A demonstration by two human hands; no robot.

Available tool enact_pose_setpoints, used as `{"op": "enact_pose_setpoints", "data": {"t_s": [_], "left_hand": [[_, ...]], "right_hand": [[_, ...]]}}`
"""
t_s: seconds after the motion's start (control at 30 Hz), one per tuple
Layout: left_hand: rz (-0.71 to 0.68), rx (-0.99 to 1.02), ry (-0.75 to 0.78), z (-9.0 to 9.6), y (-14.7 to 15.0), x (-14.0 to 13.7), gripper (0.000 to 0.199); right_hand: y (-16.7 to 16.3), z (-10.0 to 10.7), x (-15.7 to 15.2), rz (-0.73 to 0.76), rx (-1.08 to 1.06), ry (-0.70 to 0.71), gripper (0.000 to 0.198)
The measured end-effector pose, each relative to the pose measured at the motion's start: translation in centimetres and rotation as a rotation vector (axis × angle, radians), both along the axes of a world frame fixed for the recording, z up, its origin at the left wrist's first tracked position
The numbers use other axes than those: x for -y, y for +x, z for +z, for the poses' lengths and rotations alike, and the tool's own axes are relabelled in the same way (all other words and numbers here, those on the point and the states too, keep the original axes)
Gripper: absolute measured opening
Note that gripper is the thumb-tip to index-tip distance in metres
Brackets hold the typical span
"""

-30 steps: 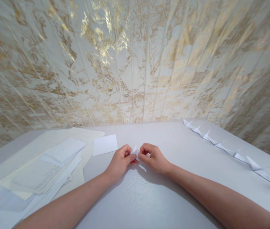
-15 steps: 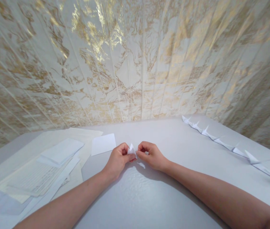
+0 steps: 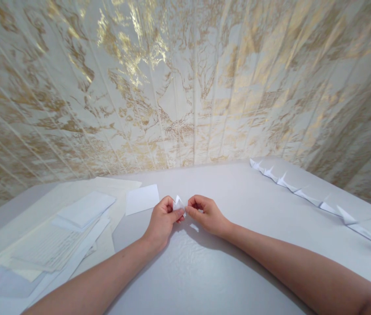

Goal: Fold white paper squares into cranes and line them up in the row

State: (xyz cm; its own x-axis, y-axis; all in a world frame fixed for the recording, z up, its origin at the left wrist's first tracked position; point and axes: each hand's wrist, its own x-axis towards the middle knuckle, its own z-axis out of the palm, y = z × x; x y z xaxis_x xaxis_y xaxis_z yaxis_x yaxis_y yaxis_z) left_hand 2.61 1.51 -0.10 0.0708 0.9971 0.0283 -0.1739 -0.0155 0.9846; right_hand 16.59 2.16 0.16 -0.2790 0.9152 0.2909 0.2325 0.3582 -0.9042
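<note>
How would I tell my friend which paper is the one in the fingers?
Start with the pale table below the gold-patterned backdrop. Near its middle, the left hand pinches a small folded white paper, point up, with the right hand close beside it. Unlike the row of folded papers at far right, it is held in fingers, not set down on the table.

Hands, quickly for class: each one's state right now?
Left hand: closed, holding the folded white paper.
Right hand: closed at the paper's edge; whether it grips cannot be told.
</note>
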Motion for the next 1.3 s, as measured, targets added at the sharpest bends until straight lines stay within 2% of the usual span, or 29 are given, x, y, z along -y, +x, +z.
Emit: {"op": "enact_pose_setpoints", "data": {"t_s": [0.2, 0.4, 0.73, 0.87, 1.07, 1.3], "left_hand": [[0.046, 0.101, -0.017, -0.1, 0.3, 0.1, 0.023], [0.030, 0.126, -0.011, -0.2, 0.4, 0.3, 0.024], [0.014, 0.100, -0.003, 0.0, 0.5, 0.6, 0.023], [0.028, 0.108, -0.013, 0.3, 0.6, 0.6, 0.022], [0.012, 0.103, -0.014, 0.4, 0.5, 0.7, 0.020], [0.004, -0.042, 0.008, 0.2, 0.4, 0.8, 0.013]], "right_hand": [[-0.2, -0.4, 0.2, 0.041, -0.023, 0.032, 0.023], [-0.5, -0.7, 0.6, -0.010, -0.038, 0.048, 0.015], [-0.8, -1.1, 0.7, -0.022, -0.190, -0.053, 0.014], [-0.6, -1.0, 0.3, -0.041, -0.168, -0.032, 0.011], [-0.3, -0.8, 0.2, -0.102, -0.094, 0.120, 0.007], [-0.3, -0.8, 0.2, -0.141, 0.028, -0.013, 0.009]]}}
